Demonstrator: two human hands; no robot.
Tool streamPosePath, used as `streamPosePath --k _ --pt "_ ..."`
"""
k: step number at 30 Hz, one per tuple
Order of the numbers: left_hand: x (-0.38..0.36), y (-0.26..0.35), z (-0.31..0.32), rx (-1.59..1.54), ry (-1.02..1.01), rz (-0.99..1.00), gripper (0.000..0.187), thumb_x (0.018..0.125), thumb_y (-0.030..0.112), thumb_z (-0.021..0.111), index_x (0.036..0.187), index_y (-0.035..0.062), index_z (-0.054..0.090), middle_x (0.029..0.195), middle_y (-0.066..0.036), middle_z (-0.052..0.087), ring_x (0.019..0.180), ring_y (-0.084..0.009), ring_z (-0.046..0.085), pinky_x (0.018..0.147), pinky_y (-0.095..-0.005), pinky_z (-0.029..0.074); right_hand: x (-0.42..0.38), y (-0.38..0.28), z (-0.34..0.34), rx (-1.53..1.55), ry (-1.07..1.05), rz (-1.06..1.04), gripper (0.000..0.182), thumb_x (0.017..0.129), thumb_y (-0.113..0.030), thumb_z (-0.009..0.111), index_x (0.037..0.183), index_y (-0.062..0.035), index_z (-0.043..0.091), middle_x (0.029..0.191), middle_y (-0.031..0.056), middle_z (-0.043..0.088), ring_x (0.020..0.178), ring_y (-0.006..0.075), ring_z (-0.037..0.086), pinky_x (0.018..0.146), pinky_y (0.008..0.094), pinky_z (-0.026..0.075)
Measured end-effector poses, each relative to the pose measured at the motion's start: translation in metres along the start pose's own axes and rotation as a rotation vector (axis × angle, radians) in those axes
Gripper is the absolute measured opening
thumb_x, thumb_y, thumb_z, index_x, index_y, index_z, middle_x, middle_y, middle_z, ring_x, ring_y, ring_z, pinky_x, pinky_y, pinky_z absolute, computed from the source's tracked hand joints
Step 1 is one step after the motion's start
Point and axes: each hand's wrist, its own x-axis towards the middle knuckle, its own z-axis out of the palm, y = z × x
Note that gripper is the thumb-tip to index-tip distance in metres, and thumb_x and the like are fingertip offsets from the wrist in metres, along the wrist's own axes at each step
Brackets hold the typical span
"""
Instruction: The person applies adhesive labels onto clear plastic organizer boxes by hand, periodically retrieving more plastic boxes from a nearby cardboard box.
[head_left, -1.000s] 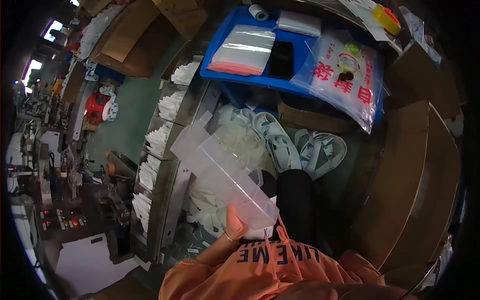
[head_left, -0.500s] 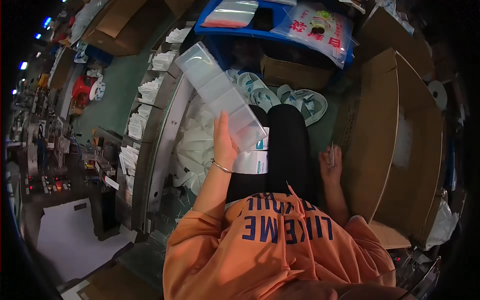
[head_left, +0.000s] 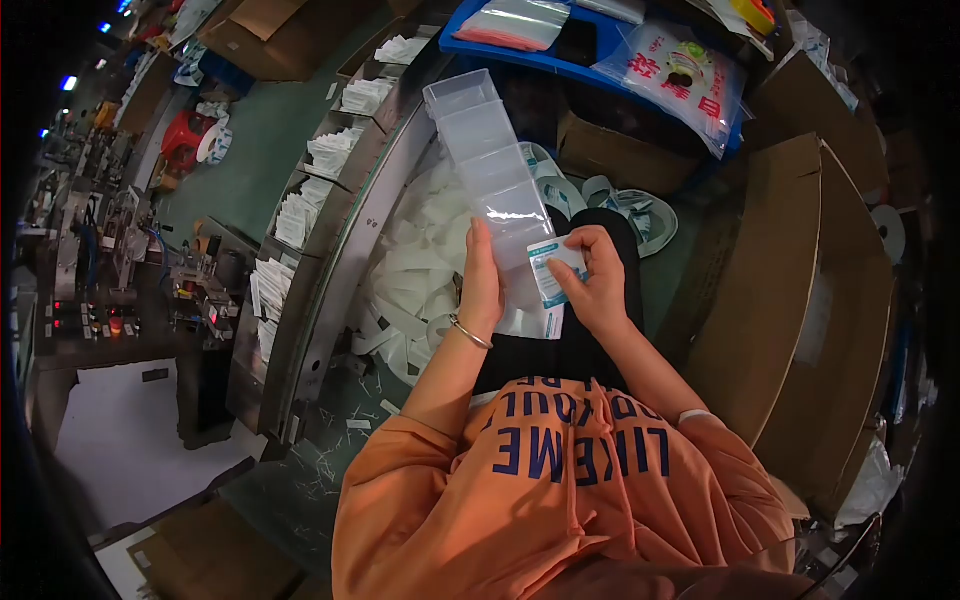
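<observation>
A long translucent plastic box point(head_left: 487, 135) with several compartments in a row leans away from my lap. My left hand point(head_left: 482, 280) is wrapped round its near left side. In my right hand point(head_left: 603, 285) a small white-and-teal printed packet point(head_left: 548, 262) is pinched between thumb and fingers, right at the near end of the box and overlapping it in this view. Under the hands, on my lap, lies a white item with teal print point(head_left: 545, 323), partly hidden by the box and the right hand.
Left of my legs lies a heap of white strip point(head_left: 410, 270), beside a metal rail with bins of white packets point(head_left: 337, 152). A blue tub point(head_left: 520, 58) holding plastic bags stands ahead. To the right is a large open cardboard box point(head_left: 770, 300). Machinery point(head_left: 110, 240) stands far left.
My right hand has come in from the right side to the near end of the plastic box, bringing the packet. The box has turned more upright in view, still in my left hand.
</observation>
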Motion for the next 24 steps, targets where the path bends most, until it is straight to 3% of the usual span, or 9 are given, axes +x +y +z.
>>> streamPosePath --k 5,7,10,24 --pt "0.003 -0.006 -0.005 0.014 -0.006 0.008 0.059 0.095 0.052 0.034 0.129 0.0046 0.043 0.124 -0.008 0.052 0.112 -0.0203 0.050 0.097 -0.0337 0.038 0.004 -0.017 0.008 -0.228 0.056 -0.135 0.033 0.069 0.002 0.071 0.094 -0.0016 0.050 0.093 0.0102 0.051 0.082 0.0201 0.053 0.075 0.0274 0.044" --pt "0.003 -0.004 -0.006 0.008 -0.083 -0.018 0.061 0.094 0.054 0.035 0.130 0.0051 0.032 0.125 -0.010 0.042 0.115 -0.0196 0.043 0.099 -0.0332 0.034 0.005 -0.017 0.012 -0.293 0.054 -0.224 0.033 0.068 0.000 0.072 0.092 -0.0021 0.051 0.091 0.0116 0.053 0.081 0.0253 0.053 0.074 0.0295 0.044" --pt "0.003 -0.004 -0.006 -0.025 -0.101 -0.012 0.061 0.094 0.054 0.036 0.130 0.0042 0.032 0.123 -0.010 0.042 0.113 -0.0191 0.042 0.098 -0.0333 0.035 0.006 -0.018 0.017 -0.376 0.055 -0.262 0.034 0.067 -0.001 0.073 0.092 -0.0027 0.051 0.092 0.0114 0.053 0.083 0.0270 0.053 0.073 0.0317 0.044" --pt "0.003 -0.006 -0.007 -0.057 -0.092 -0.007 0.055 0.095 0.051 0.037 0.126 0.0061 0.034 0.120 -0.008 0.042 0.112 -0.0173 0.043 0.097 -0.0321 0.035 0.008 -0.020 0.020 -0.423 0.047 -0.295 0.034 0.066 -0.004 0.074 0.091 -0.0040 0.052 0.092 0.0108 0.054 0.086 0.0270 0.053 0.077 0.0332 0.041"
